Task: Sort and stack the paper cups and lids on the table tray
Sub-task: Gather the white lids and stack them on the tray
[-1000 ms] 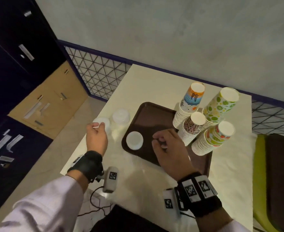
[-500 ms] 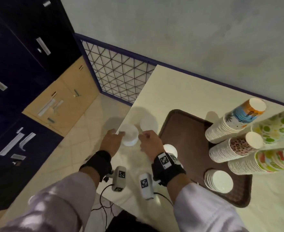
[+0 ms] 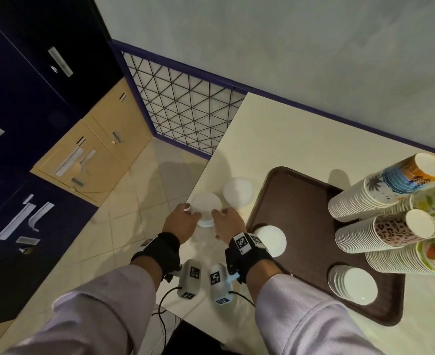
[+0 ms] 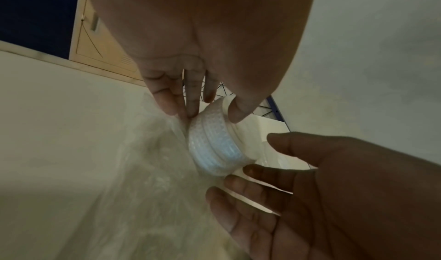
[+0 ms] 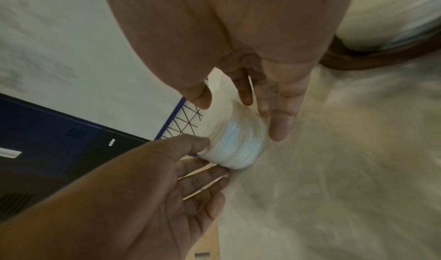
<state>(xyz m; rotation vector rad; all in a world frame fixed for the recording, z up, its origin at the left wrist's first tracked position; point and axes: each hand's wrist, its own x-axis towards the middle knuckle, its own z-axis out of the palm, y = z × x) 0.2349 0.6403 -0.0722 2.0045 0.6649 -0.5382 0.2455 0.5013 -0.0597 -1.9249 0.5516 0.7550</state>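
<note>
A short stack of white lids [image 3: 206, 207] stands at the table's left edge. My left hand [image 3: 192, 211] holds its left side, thumb and fingers around it [image 4: 212, 111]. My right hand [image 3: 220, 215] holds its right side, fingers along the wall of the stack [image 5: 238, 132] and thumb near its top. A second lid stack [image 3: 237, 189] stands just behind. The brown tray [image 3: 300, 201] carries two more lid piles [image 3: 271, 240] [image 3: 353, 285]. Stacks of patterned paper cups [image 3: 380, 193] [image 3: 382, 231] lean at the tray's right.
The table's left edge [image 3: 198, 180] drops to a tiled floor right beside the held stack. A wire mesh panel [image 3: 180, 116] and dark cabinets [image 3: 32, 98] stand beyond. Clear plastic wrap [image 4: 143, 169] lies on the table under my hands.
My right hand left the tray and came left to the lid stack at the table edge, joining my left hand. Since half a second ago both hands have stayed around the stack.
</note>
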